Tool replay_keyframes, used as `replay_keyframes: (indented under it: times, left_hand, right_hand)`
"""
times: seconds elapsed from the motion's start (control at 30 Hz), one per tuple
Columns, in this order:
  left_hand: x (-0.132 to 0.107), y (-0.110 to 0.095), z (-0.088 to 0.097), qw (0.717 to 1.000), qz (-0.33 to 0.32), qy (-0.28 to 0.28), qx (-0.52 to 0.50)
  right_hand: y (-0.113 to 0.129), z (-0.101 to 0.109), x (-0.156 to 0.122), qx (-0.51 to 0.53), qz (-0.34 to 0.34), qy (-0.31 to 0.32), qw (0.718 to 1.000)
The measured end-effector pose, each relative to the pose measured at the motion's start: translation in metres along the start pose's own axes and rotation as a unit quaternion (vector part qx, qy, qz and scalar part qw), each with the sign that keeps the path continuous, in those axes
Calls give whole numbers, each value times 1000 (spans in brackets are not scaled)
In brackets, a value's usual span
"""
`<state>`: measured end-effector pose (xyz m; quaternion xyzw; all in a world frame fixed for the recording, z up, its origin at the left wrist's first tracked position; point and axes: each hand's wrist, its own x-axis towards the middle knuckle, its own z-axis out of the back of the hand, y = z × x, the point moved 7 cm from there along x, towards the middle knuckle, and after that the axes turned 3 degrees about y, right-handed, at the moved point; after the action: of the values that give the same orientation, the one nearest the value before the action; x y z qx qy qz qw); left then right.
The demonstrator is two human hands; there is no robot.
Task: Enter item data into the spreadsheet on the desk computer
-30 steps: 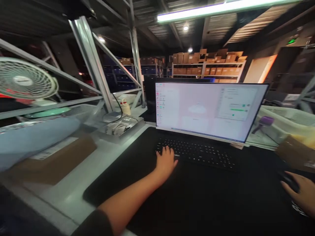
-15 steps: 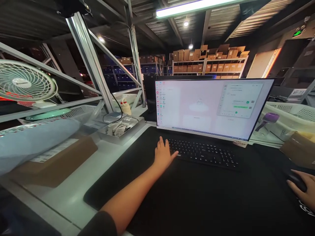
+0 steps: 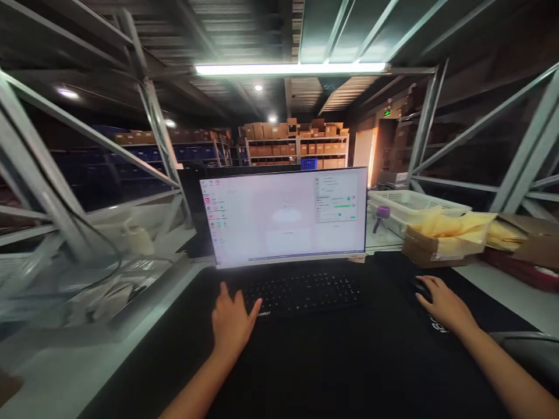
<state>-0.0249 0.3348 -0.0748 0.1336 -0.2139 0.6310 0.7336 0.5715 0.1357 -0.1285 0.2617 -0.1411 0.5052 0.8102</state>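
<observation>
My left hand (image 3: 231,317) rests at the left end of a black keyboard (image 3: 301,293), its fingers spread and holding nothing. To the right, my right hand (image 3: 443,299) is wrapped over a black computer mouse (image 3: 421,289), with the thumb along its near side. Both the keyboard and the mouse lie on a wide black desk mat (image 3: 314,361). Behind the keyboard stands a lit monitor (image 3: 283,218), showing desktop icons on the left and a chat-like window on the right.
Right of the monitor are a purple-topped object (image 3: 382,213), a white plastic basket (image 3: 419,201) and a cardboard box (image 3: 430,247) holding yellow envelopes. At left lies a blurred grey tray (image 3: 144,291). Metal rack posts (image 3: 152,122) flank the desk; shelves of boxes (image 3: 297,148) stand behind.
The view has swung right and up, bringing my whole right hand and the box of yellow envelopes into sight. The fan has left the view. Both hands stay at the keyboard and mouse.
</observation>
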Motion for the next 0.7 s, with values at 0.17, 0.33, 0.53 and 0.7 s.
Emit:
replay_keyframes:
  times: [0.17,0.33,0.53,0.7]
  left_hand:
    - [-6,-1,-9,999,-20,-28,-8]
    - [-8,2,-16,1000,-28,-10,-10]
    - [-9,1,-13,999,-36,-21,-6]
    - [-10,-4,-9,998,-52,-20,0]
  right_hand:
    - [-17,-11,-3,14,-8,39,999]
    - [9,-8,-1,-20,15,54,998]
    - [26,-3,-2,-44,15,64,997]
    - [21,-9,2,-24,22,36,999]
